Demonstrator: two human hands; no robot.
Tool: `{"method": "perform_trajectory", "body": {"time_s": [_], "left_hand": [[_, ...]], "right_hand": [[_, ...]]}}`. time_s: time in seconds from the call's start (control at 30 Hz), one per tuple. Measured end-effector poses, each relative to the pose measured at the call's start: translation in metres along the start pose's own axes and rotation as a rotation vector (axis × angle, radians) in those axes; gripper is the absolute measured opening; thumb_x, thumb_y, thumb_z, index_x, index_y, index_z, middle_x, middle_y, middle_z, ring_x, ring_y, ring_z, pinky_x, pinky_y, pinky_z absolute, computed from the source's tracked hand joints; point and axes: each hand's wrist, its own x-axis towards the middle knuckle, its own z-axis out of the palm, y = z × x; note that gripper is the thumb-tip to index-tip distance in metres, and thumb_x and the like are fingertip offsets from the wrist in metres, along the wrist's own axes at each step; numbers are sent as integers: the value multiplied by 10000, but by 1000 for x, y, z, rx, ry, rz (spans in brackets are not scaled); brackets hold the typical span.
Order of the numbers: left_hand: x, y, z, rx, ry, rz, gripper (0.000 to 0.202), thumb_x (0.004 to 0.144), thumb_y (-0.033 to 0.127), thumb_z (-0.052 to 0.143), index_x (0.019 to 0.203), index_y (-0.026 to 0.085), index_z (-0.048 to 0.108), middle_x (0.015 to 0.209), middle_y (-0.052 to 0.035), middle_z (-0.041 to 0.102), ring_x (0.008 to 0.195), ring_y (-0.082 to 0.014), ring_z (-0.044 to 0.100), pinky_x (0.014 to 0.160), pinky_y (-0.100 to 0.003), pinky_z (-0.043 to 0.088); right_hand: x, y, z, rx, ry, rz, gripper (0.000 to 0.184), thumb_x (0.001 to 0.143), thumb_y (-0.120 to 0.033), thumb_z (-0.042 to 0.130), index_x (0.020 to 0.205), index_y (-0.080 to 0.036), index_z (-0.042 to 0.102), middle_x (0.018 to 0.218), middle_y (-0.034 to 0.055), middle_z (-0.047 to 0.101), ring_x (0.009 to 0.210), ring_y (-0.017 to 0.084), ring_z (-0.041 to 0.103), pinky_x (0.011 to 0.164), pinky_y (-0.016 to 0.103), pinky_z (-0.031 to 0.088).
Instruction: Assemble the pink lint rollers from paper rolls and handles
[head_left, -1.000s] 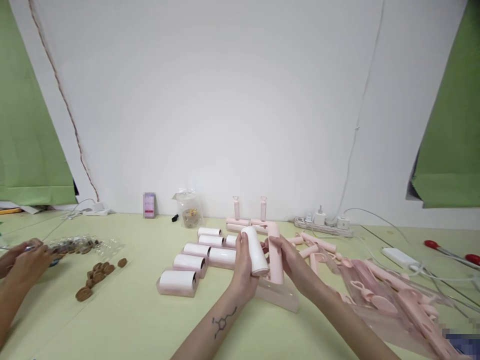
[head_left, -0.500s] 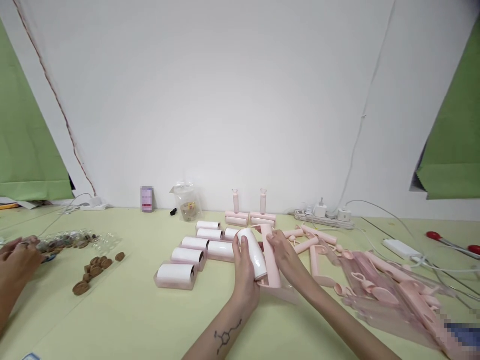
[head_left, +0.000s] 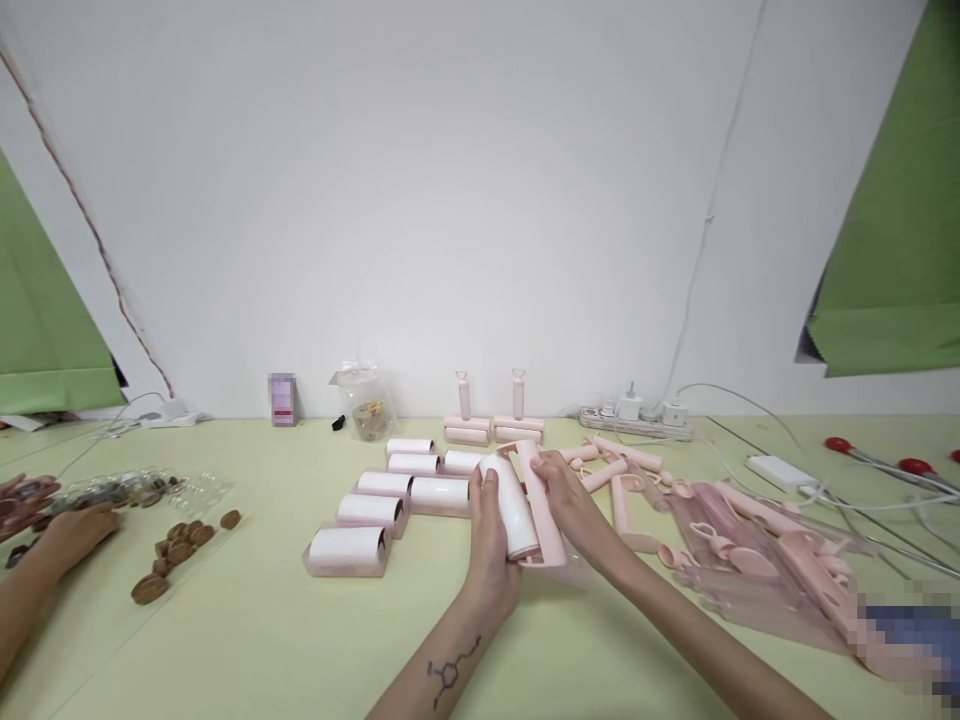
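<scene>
My left hand (head_left: 491, 545) is wrapped round a white lint roll (head_left: 508, 505), which is tilted in front of me. In my right hand (head_left: 564, 488) is a pink lint roller frame (head_left: 545, 520), gripped by its long bar. The roll lies along the frame, between its two end arms; whether its ends are seated I cannot tell. Left of my hands several white lint rolls (head_left: 346, 546) lie in rows, some in clear pinkish covers. Pink lint roller parts (head_left: 626, 510) are scattered on the right, several on clear pink covers (head_left: 757, 600).
Two assembled lint rollers (head_left: 466, 430) stand by the wall. A power strip (head_left: 637, 425) and cables lie at the back right, near red-ended tools (head_left: 838, 446). At the left, another person's hands (head_left: 82, 530) are near brown discs (head_left: 176, 545) and clear beads. A plastic bag (head_left: 365, 405) sits behind.
The frame has come round closer over the lint roll, and its lower end arm now reaches the roll's end. The other person's hands have moved apart. The view has shifted slightly.
</scene>
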Motion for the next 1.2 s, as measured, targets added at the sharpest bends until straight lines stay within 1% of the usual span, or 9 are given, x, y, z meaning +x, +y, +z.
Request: {"method": "perform_trajectory", "body": {"time_s": [0.13, 0.27, 0.33, 0.47, 0.57, 0.63, 0.83, 1.03, 1.2], "left_hand": [[-5, 1, 4, 61, -105, 33, 548, 751, 452, 534, 1229, 302, 311, 1104, -37, 554, 923, -176, 577, 743, -239, 469], [-7, 1, 4, 182, -155, 11, 677, 720, 409, 593, 1260, 316, 195, 1060, -47, 564, 876, -181, 591, 728, -257, 462], [-6, 4, 1, 273, -188, 1, 728, 712, 402, 601, 1272, 307, 146, 1076, -60, 549, 885, -186, 582, 730, -267, 456], [-7, 15, -20, 671, -359, -12, 789, 649, 356, 658, 1270, 247, 185, 994, -55, 567, 858, -191, 558, 746, -290, 435], [-13, 20, -40, 1053, -456, -70, 884, 548, 273, 716, 1279, 260, 218, 1003, -41, 554, 851, -205, 537, 749, -319, 427], [-20, 20, -48, 1239, -485, -101, 953, 515, 274, 725, 1303, 286, 188, 1089, -57, 520, 894, -230, 523, 768, -339, 416], [-34, 21, -45, 1438, -647, -52, 784, 525, 305, 707, 1219, 328, 344, 1014, 1, 585, 892, -238, 543, 724, -285, 417], [-35, 25, -40, 1585, -678, 10, 722, 542, 326, 702, 1174, 344, 352, 1051, 40, 581, 893, -230, 553, 677, -248, 407], [-38, 27, -39, 1788, -749, 48, 669, 581, 400, 666, 1171, 374, 351, 1097, 50, 565, 915, -244, 557, 699, -261, 385]], "right_hand": [[-3, -1, 2, 16, 29, -40, 357, 841, -405, 276, 1005, -206, 524, 914, 22, 518, 802, 173, 509, 713, 285, 418], [-7, 2, 3, 10, 134, -205, 330, 857, -379, 284, 1082, -253, 489, 1119, 21, 475, 1062, 164, 425, 889, 283, 347], [-9, 2, -3, -23, 133, -229, 341, 860, -383, 282, 1111, -256, 475, 1139, 25, 480, 1081, 167, 414, 896, 292, 347], [-20, 1, -30, -112, -102, -137, 405, 861, -422, 250, 1058, -224, 542, 1007, 50, 569, 870, 181, 535, 734, 309, 444], [-35, 2, -50, -278, -354, -94, 315, 800, -403, 421, 983, -216, 596, 883, 41, 614, 804, 179, 560, 689, 287, 451], [-48, 5, -55, -378, -433, -113, 276, 750, -324, 502, 991, -227, 592, 868, 30, 621, 776, 166, 565, 672, 261, 447], [-73, 24, -50, -524, -445, -171, 404, 634, -192, 551, 1036, -231, 536, 805, -3, 585, 735, 142, 540, 642, 226, 426], [-82, 31, -47, -550, -436, -215, 449, 644, -141, 498, 1087, -217, 485, 817, 0, 586, 716, 129, 536, 641, 208, 410], [-82, 25, -46, -542, -481, -229, 238, 618, -76, 447, 784, -206, 555, 714, -23, 577, 644, 108, 522, 582, 180, 378]]}}
